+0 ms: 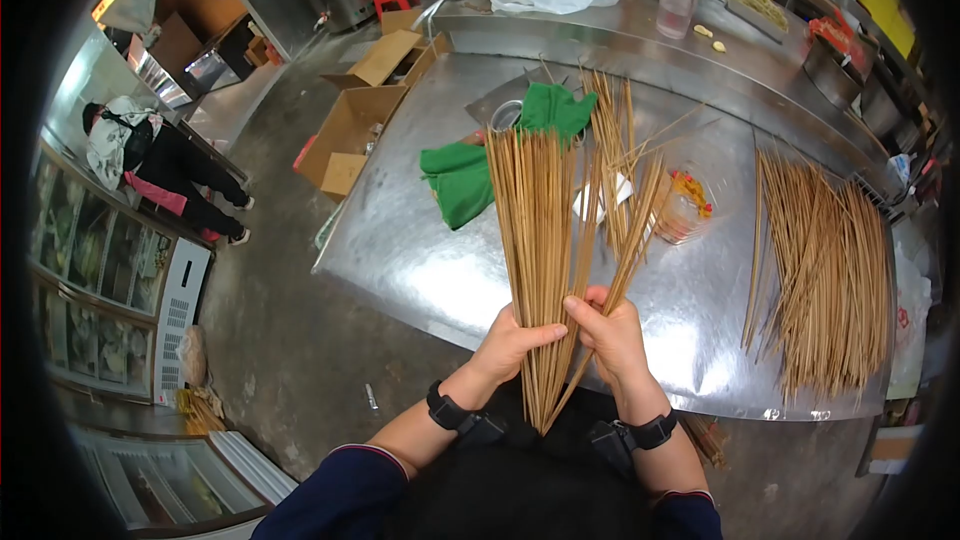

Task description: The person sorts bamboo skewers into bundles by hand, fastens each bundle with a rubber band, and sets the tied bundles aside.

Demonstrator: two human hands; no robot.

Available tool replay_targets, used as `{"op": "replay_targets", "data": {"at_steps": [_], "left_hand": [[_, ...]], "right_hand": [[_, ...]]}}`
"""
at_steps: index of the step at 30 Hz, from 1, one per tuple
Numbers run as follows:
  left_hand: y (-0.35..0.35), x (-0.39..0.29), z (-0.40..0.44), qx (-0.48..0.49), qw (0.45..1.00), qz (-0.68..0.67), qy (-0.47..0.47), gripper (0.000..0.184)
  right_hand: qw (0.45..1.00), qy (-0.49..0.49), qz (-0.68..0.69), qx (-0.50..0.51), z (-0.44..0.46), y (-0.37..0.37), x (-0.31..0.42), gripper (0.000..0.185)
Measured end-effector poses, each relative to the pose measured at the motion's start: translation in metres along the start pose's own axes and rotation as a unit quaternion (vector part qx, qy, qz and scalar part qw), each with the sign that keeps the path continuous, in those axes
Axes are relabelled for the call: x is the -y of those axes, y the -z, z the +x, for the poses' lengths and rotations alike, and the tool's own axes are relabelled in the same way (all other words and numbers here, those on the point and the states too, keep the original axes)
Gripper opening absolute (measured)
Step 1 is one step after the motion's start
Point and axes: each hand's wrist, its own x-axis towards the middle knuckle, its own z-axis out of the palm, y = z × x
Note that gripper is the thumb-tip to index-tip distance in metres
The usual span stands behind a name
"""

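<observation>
My left hand [520, 341] is wrapped round a thick bundle of bamboo skewers [535, 230], thumb across the front. Close beside it, my right hand [609, 330] grips a smaller fan of skewers [634, 230], its thumb and fingers pinched near the bundle's right side. The skewers' lower ends come together below my hands, in front of my body. Behind the bundle lies a green cloth [460, 185] on the steel table [420, 260]. More loose skewers [608, 120] rest past the bundle, and a wide pile of skewers [825, 275] spreads over the table's right side.
A clear container [685, 206] with red and yellow print stands right of the bundle. Cardboard boxes [350, 130] sit on the floor beyond the table's left edge. A person [160, 160] bends at the glass-fronted fridge on the left. A raised steel shelf [600, 40] runs along the back.
</observation>
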Motion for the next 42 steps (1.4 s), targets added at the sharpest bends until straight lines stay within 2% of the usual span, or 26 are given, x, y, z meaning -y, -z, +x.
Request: {"op": "replay_targets", "data": {"at_steps": [8,10,16,23,24,26,30,32,42], "left_hand": [[0.004,-0.002,-0.001,-0.009,0.999,-0.004,0.039,0.036],[-0.002,-0.005,-0.001,-0.012,0.999,-0.002,0.034,0.036],[-0.006,-0.002,0.0,0.0,1.0,0.015,0.007,0.039],[-0.006,-0.003,-0.001,0.008,0.999,0.028,0.014,0.049],[-0.006,-0.004,0.0,0.008,0.999,0.029,0.013,0.049],[-0.009,-0.004,0.0,-0.014,1.0,0.027,0.005,0.034],[-0.005,-0.004,0.0,0.005,1.0,0.021,0.011,0.036],[-0.008,-0.006,0.001,-0.01,1.0,0.017,0.006,0.046],[-0.006,-0.009,0.0,0.001,1.0,-0.011,0.023,0.044]], "right_hand": [[0.999,0.037,-0.014,-0.021,-0.001,-0.004,0.01,0.01],[0.996,0.071,-0.045,0.004,0.0,-0.004,0.012,0.01],[0.986,0.114,-0.118,-0.006,0.007,-0.003,0.006,0.01],[0.988,0.089,-0.123,-0.022,0.007,0.0,0.008,0.011],[0.988,0.094,-0.122,-0.031,0.007,0.0,0.008,0.011],[0.987,0.099,-0.12,-0.039,0.007,-0.001,0.009,0.012],[0.988,0.074,-0.132,-0.038,0.002,-0.001,0.016,0.013],[0.988,0.071,-0.129,-0.037,0.003,-0.001,0.016,0.013],[0.992,0.071,-0.104,-0.016,0.006,0.002,0.011,0.011]]}}
